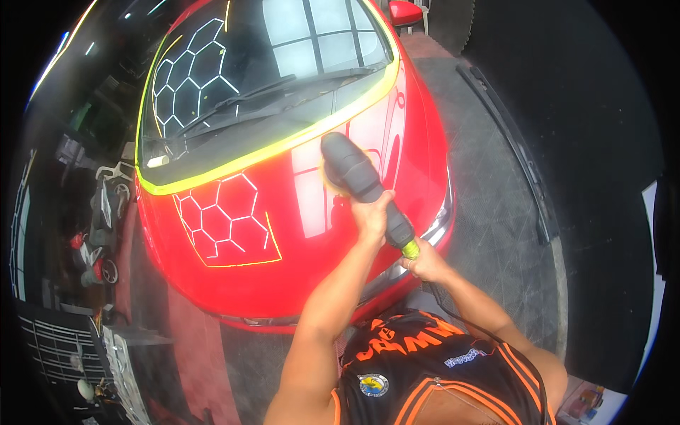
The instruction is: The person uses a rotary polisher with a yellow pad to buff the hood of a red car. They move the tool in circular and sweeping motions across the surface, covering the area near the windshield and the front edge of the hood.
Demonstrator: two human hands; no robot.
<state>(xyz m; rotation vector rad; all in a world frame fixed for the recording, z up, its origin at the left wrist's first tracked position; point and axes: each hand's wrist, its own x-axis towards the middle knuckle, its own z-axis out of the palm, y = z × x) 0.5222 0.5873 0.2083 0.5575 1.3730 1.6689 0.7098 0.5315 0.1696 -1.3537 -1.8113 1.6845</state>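
My left hand (372, 217) is wrapped around the black body of a car polisher (353, 167), just behind its head. My right hand (426, 260) grips the rear of the tool, near a band of yellow-green tape (410, 249). A yellowish pad edge (330, 175) shows under the polisher head, which is over the red car hood (249, 287); the pad's contact with the paint is hidden. From the rear end a black power cord (451, 311) runs back along my right arm. Yellow-green masking tape (265, 151) lines the lower windshield edge just beyond the tool.
Wipers (255, 93) rest at the base of the windshield (244, 48). Hexagonal lights reflect in glass and paint. A headlight (438, 220) is at the car's front right. A long dark strip (510, 143) lies on the right floor. Motorcycles (101, 234) and a metal rack (58, 345) stand left.
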